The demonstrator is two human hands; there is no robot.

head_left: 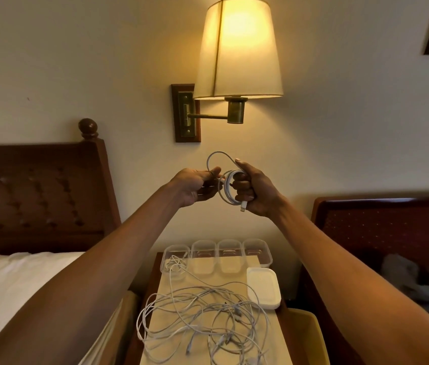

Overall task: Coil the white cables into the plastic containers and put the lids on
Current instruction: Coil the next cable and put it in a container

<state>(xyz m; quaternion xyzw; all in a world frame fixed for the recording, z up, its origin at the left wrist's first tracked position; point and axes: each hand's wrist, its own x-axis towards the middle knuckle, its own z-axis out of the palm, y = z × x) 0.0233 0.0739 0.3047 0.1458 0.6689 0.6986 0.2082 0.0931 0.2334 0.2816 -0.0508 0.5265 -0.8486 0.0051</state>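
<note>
I see the coil (228,187) held up in front of the wall, under the lamp (239,48) and well above the worktop (231,279). It stands roughly upright, rings turned partly edge-on to me, with a plug (243,206) pointing down from its lower end. The right hand (254,189) is clamped round the coil's right side, fingers curled through it and thumb raised. The left hand (197,187), just beside, pinches the loop (218,156) that arcs over the top. Its other fingers are loosely bent. Four clear containers (230,255) stand in a row at the worktop's far edge, and cable trails into the leftmost. A stack of lids (263,291) sits near the right end, with loose cables (203,320) tangled nearer me.
</note>
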